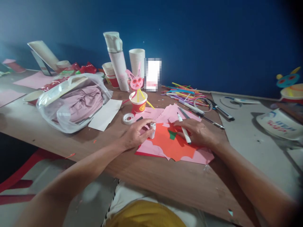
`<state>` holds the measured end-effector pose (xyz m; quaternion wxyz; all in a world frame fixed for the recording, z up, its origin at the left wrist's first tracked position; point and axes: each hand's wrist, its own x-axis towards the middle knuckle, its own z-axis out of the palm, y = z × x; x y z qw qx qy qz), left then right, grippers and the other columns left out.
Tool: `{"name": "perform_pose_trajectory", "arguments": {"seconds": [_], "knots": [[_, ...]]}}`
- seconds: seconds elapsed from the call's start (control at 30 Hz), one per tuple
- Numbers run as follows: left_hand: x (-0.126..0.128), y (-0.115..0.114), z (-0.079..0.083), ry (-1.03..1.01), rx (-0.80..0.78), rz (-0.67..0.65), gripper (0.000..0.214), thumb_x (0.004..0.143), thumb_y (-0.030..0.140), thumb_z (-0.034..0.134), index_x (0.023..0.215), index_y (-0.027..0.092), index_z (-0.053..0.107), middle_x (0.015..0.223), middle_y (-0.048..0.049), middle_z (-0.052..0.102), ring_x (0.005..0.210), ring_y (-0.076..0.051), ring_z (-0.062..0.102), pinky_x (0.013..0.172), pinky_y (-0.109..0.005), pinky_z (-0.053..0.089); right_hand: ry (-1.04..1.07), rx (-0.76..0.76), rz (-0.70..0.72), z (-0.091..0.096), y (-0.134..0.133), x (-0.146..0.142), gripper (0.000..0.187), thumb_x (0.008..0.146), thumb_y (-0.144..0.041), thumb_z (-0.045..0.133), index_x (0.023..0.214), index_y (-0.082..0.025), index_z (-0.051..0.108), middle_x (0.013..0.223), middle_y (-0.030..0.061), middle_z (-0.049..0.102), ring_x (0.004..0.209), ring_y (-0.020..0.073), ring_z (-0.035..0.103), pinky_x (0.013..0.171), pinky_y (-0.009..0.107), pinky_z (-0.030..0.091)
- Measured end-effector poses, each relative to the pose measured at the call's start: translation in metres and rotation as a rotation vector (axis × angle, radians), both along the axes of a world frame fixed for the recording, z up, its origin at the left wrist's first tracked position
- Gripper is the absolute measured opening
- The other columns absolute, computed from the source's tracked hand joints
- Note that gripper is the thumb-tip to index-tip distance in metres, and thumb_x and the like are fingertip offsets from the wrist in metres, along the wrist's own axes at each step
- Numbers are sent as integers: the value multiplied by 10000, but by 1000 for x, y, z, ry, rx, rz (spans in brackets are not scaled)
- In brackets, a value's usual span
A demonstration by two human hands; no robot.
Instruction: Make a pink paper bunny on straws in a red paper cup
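My left hand (138, 132) is closed around a small white cylinder (153, 130), held upright over the paper; its exact kind is unclear. Between the fingers of my right hand (200, 130) is a white marker (184, 128), tilted, with a dark lower end. Both hands are above a cut orange paper sheet (177, 149), which lies over pink paper (203, 156). A small green paper piece (172, 135) rests on the orange sheet, near my right fingers. Behind the hands stands a red and white paper cup (138, 104) carrying a pink paper cat face (136, 82).
A tape roll (128, 118) lies left of the cup. Colored pipe cleaners (181, 91) and several pens (222, 111) are at the back right. Farther left are a plastic bag (71, 107) and a white card (105, 114). A tall bottle (118, 66) and stacked cups (137, 64) stand near the wall.
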<state>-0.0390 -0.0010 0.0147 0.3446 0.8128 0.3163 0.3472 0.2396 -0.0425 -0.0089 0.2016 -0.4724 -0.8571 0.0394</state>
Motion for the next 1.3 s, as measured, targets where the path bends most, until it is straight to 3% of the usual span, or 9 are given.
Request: {"name": "perform_pose_trajectory", "arguments": {"seconds": [0.17,0.33,0.6,1.07,1.17,1.3], "knots": [[-1,-1,4,-32,-95,-41,257,816,223,524,1061,161,567,740,-14,655,632,-112,639,670,-248,540,-40,-18,-11,7,-2,-1,361,799,-206,537,1159,-244,549,1085,56,658,1022,219,592,840,353,488],[-2,-1,5,-3,-86,-35,266,799,186,520,1058,163,574,838,-26,665,643,-103,648,675,-235,536,-110,-68,-65,18,-6,-6,351,785,-205,555,1134,-233,576,1072,70,659,988,225,608,785,336,509],[-4,1,8,79,13,-18,260,765,171,542,1019,167,596,903,-43,661,763,-128,633,735,-255,527,-38,-32,-34,7,-4,-2,380,782,-192,550,1159,-231,564,1082,71,658,1009,224,603,817,356,503],[-9,-4,20,140,-153,-83,275,802,217,527,1075,210,563,1041,-47,618,885,-154,610,747,-272,514,-103,-67,-82,21,-7,-9,391,727,-198,592,1117,-231,582,1056,76,668,948,238,631,749,351,528],[-9,-3,20,139,-161,-92,301,807,223,527,1107,203,546,1079,-60,605,906,-158,606,764,-278,509,-111,-69,-81,20,-7,-8,407,756,-216,570,1162,-246,558,1075,72,664,977,245,621,732,359,533],[-9,-1,18,143,-181,-130,226,807,226,518,1022,188,577,976,-54,623,876,-168,611,771,-309,511,-81,-36,-76,12,-7,-5,434,756,-229,576,1188,-245,547,1091,79,658,1000,255,613,746,367,532]]}}
